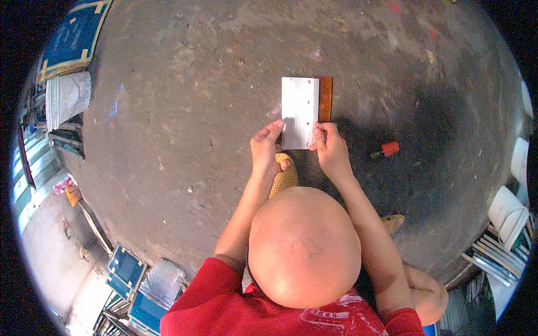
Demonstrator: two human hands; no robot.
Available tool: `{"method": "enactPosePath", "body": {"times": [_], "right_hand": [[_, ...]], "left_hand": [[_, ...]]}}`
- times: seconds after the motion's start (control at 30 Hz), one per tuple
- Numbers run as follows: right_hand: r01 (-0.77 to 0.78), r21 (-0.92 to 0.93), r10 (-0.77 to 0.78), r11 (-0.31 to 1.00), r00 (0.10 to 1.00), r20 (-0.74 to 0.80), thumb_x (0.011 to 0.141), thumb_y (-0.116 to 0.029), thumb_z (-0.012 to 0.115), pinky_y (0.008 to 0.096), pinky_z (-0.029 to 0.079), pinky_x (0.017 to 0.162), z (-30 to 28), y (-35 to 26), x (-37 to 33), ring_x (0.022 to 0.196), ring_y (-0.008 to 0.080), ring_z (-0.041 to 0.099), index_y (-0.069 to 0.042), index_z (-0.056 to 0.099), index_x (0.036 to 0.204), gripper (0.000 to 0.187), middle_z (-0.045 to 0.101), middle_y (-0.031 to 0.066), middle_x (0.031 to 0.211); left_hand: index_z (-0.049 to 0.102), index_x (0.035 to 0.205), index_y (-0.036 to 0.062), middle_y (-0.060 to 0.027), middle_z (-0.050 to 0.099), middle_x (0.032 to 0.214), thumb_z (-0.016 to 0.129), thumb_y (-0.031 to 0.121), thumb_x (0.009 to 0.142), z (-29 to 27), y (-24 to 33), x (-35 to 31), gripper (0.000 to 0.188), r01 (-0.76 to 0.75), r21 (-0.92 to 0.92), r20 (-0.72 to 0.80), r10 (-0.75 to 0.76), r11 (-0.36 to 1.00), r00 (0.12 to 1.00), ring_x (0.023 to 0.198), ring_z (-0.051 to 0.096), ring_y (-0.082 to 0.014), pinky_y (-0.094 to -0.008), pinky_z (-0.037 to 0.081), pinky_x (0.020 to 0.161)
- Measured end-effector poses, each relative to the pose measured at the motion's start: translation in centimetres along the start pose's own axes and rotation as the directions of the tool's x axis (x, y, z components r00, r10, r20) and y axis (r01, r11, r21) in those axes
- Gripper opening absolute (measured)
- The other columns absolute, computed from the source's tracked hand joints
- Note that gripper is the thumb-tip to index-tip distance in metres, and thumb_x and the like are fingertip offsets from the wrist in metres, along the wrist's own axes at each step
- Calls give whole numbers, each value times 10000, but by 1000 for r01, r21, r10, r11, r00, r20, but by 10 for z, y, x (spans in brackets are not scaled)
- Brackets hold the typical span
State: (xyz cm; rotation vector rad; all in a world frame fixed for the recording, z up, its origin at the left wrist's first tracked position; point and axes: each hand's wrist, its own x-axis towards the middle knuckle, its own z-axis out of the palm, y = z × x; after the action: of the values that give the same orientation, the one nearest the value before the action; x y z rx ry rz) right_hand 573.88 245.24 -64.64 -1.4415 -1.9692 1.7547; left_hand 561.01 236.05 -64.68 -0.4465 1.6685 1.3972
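Between my two hands is a screen-printing squeegee [298,109], with a ribbed silver metal holder and an amber-brown blade [325,98] along its right side. Several small dark screw holes or screw heads run down the holder near the blade. My left hand [265,148] pinches the near left edge of the holder with thumb and fingers. On the opposite side, my right hand [332,150] grips the near right corner, its thumb and forefinger closed there. To the right of that hand, a short red-handled tool, apparently a stubby screwdriver [389,149], lies on the floor.
Beneath everything is a stained grey concrete floor [185,123]. Blue framed screens [75,36] lean at the far left, with more [126,269] at the near left. Stacked frames [499,252] and white containers [507,213] line the right. My foot in a yellow sandal [284,178] is just below the squeegee.
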Motion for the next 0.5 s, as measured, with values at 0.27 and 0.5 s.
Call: {"method": "enactPosePath", "body": {"times": [0.27, 0.5], "right_hand": [[-88, -41, 87, 995, 996, -24, 999, -308, 457, 417, 516, 717, -19, -14, 4, 799, 284, 683, -7, 519, 1104, 325, 678, 178, 914], [-92, 48, 99, 995, 973, -207, 1000, -288, 458, 370, 489, 806, -61, 33, 13, 899, 288, 637, 19, 516, 1117, 333, 638, 194, 989]], "left_hand": [[548, 1114, 59, -74, 620, 1080, 557, 246, 962, -11, 6, -10, 241, 157, -191, 219, -114, 969, 969, 888, 589, -201, -368, 522, 625], [543, 1155, 20, -159, 633, 1165, 564, 148, 950, 40, -8, -14, 243, 341, -219, 520, -186, 914, 834, 1022, 633, -287, -426, 509, 920]]}}
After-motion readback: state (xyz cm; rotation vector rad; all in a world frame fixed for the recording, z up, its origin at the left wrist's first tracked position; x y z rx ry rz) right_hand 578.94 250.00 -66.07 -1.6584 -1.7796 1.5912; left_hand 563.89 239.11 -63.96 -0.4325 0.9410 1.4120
